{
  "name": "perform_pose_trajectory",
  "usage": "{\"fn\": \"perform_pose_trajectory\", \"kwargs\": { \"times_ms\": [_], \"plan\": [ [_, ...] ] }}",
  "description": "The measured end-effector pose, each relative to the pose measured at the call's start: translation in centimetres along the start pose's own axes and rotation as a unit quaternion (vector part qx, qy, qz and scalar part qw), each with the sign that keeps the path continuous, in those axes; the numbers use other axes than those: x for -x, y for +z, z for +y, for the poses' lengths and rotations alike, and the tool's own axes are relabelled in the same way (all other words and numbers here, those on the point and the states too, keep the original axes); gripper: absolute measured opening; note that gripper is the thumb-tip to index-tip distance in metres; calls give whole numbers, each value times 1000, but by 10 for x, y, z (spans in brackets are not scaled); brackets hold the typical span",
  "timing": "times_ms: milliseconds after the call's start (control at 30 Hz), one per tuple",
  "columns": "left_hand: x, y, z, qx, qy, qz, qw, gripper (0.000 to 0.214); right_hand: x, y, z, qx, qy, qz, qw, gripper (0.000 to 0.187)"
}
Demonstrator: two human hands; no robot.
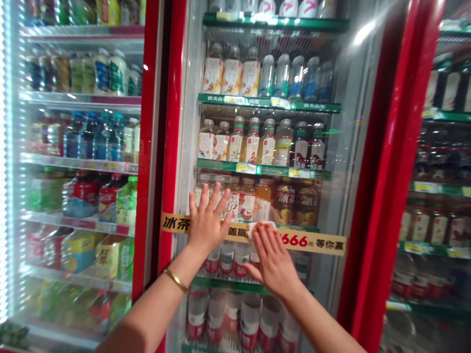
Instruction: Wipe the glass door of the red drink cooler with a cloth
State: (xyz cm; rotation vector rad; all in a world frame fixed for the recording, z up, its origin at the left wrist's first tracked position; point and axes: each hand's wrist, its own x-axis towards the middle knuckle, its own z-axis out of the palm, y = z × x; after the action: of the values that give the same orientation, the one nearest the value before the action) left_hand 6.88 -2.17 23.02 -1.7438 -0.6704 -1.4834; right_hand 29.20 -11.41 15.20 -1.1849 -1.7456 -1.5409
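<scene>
My left hand (208, 223) lies flat with its fingers spread against the glass door (353, 147) of a red-framed drinks fridge, covering part of a tan banner strip (331, 243) with black and red lettering. A gold bangle (175, 280) circles the left wrist. Over the same strip, my right hand (272, 257) presses a folded white cloth (262, 225) to the glass. Only the cloth's upper edge shows past the fingertips, so I cannot tell whether it is cloth or paper. Behind the glass, juice bottles (246, 198) stand on a shelf.
Green-edged shelves (257, 169) of bottles fill the middle fridge. To the left, another fridge holds bottles and multipacks (79, 196), with a bright light strip (11, 147) along its far side. A red door frame (390, 171) separates a third bottle fridge on the right.
</scene>
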Motion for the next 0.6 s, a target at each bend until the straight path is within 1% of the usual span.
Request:
{"fn": "perform_pose_trajectory", "kwargs": {
  "times_ms": [67, 100, 133, 167, 200, 233, 267, 300, 333, 367, 400, 433, 467, 500, 533, 567, 600],
  "plan": [
    [-1, 6, -3, 2, -1, -2, 1000, 77, 15, -8, 46, 23, 123, 8, 992, 96],
    [0, 8, -4, 3, -3, -1, 1000, 77, 14, -11, 71, 26, 188, 17, 982, 94],
    [1, 8, -5, 4, -5, -2, 1000, 77, 7, -14, 94, 25, 247, 28, 968, 93],
    [3, 8, -5, 4, -7, -6, 1000, 78, -5, -16, 111, 23, 293, 36, 955, 92],
    [4, 7, -5, 4, -10, -11, 1000, 78, -19, -15, 121, 21, 322, 42, 945, 93],
    [5, 7, -5, 5, -13, -18, 1000, 78, -33, -14, 121, 19, 329, 42, 943, 95],
    [5, 6, -5, 6, -16, -24, 1000, 78, -45, -11, 113, 15, 312, 37, 949, 97],
    [5, 5, -5, 8, -18, -30, 999, 79, -52, -8, 97, 9, 274, 28, 961, 99],
    [5, 5, -6, 10, -20, -33, 999, 79, -53, -6, 76, -1, 216, 16, 976, 100],
    [4, 4, -6, 12, -21, -34, 999, 79, -46, -3, 53, -15, 144, 4, 990, 100],
    [4, 4, -6, 13, -21, -36, 999, 79, -32, -2, 31, -32, 67, -7, 997, 100],
    [4, 4, -6, 14, -22, -35, 999, 79, -13, -1, 13, -49, -1, -17, 999, 100],
    [4, 5, -6, 13, -22, -34, 999, 78, 10, -1, 1, -63, -52, -25, 996, 100],
    [4, 5, -6, 12, -22, -31, 999, 78, 33, -1, -3, -72, -78, -31, 994, 100],
    [4, 6, -6, 10, -22, -27, 999, 78, 54, -2, 1, -72, -73, -34, 994, 99],
    [4, 6, -6, 9, -23, -24, 999, 78, 69, -4, 13, -63, -39, -33, 997, 98],
    [5, 7, -6, 8, -25, -21, 999, 79, 77, -6, 30, -49, 21, -28, 998, 98]
  ]
}}
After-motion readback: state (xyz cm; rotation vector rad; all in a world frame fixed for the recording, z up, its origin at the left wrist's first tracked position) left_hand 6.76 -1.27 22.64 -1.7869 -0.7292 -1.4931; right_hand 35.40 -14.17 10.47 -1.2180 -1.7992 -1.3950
